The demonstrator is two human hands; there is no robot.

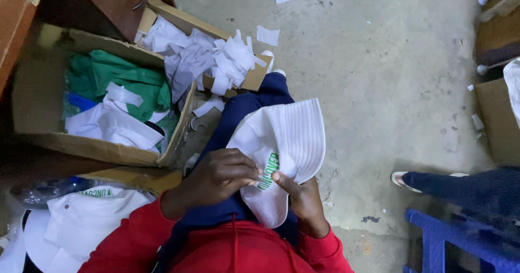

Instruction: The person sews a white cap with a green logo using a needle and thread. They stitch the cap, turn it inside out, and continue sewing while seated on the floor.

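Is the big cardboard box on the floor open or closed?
Open. The cardboard box has its flaps spread apart, so you can see green cloth and white hats piled inside it.

White hat [287, 137]: matt woven cloth, brim ridged with stitched rows. Boxes [40, 89]: brown corrugated cardboard, dull, edges frayed. Scraps [233, 56] in upper box: thin white paper or cloth, unclear which. Floor [379, 62]: rough grey concrete, stained. Stool [449, 240], lower right: blue plastic, slight sheen.
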